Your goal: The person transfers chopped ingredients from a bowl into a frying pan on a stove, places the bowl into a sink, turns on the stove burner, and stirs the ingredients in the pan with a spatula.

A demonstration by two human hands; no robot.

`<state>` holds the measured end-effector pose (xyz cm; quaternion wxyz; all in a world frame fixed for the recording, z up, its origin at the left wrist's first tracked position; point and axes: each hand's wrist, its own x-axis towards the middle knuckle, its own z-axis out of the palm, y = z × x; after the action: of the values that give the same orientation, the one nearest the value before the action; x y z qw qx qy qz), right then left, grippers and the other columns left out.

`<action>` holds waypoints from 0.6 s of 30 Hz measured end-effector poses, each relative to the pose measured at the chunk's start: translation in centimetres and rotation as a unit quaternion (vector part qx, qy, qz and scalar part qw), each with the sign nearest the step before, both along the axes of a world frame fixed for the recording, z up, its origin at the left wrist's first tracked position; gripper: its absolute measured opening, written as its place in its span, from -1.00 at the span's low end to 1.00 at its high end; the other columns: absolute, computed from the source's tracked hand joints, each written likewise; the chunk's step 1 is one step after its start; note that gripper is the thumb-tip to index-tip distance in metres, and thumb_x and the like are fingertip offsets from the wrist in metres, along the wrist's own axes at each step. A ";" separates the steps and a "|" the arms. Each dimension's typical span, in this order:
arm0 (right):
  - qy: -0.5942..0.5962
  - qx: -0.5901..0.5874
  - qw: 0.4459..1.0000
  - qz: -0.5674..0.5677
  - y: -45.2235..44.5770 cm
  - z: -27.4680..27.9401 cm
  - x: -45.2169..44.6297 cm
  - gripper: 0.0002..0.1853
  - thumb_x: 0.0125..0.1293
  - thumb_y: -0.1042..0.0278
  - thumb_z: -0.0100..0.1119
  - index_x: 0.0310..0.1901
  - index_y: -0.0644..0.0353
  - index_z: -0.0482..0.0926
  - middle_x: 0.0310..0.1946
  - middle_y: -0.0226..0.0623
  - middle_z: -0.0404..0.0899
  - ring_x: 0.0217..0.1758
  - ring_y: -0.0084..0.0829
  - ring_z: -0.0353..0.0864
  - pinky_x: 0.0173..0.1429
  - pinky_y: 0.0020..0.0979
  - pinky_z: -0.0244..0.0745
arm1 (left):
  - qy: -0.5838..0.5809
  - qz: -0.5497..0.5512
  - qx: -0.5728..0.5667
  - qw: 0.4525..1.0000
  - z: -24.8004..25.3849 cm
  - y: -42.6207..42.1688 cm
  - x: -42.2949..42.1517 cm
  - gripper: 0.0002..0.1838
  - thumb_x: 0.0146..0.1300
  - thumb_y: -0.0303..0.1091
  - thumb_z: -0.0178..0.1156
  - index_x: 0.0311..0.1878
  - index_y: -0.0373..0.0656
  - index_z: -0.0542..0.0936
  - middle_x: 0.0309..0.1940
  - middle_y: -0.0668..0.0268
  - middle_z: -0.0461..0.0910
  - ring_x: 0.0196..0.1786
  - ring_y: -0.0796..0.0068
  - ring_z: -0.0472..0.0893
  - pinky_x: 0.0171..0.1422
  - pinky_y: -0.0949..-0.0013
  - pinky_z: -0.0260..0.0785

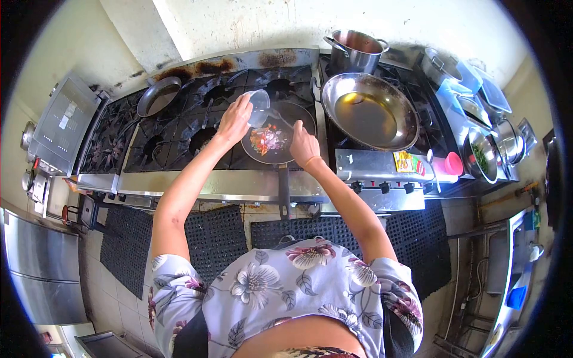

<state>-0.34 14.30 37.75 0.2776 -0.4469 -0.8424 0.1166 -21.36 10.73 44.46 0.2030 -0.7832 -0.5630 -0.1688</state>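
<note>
So the cook's left hand (234,121) is curled round a clear plastic tub (258,108), thumb and fingers closed on its side, holding it tipped over the far left part of a dark, round frying pan (293,111). The right hand (305,145) is in a loose fist round the handle of a thin utensil (283,119) that slants toward the tub's mouth; I can't really make out its tip. The pan sits on the black stove grates (170,134), its long handle (284,192) sticking out to the near side, and there's a heap of chopped bits (268,140) in it, orange-red and pale pinkish, small and wet-looking. Just right of it is a much bigger wok (407,113), shiny metal with a scuffed rim, holding a wide pool of brownish-yellow liquid (365,119). Farther back there's a tall steel pot (356,59) with two loop handles, and over on the far left a smaller dark pan (159,97). On the metal ledge near the wok you've got crinkly yellow and red packets (408,162), a metal spoon (433,169) and a smooth pink cup (453,163). Right of those, a steel bowl (490,167) has leafy greens (479,157) inside.
</note>
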 end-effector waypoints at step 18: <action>-0.005 -0.037 0.999 0.014 -0.1 1.0 -1.7 -0.68 0.05 0.50 -0.05 -0.14 0.28 0.14 -0.39 0.08 0.47 -0.42 0.06 0.55 -0.39 -0.09 0.47 | 0.204 -0.005 0.034 0.978 0.6 0.5 1.5 -0.72 -0.10 -0.54 0.09 -0.22 -0.32 0.45 0.10 0.01 0.31 0.21 0.13 0.30 0.27 0.14 0.16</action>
<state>-2.06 14.17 38.70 0.2546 -0.4453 -0.8453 0.1494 -19.83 11.24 45.04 0.3393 -0.7968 -0.4993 -0.0252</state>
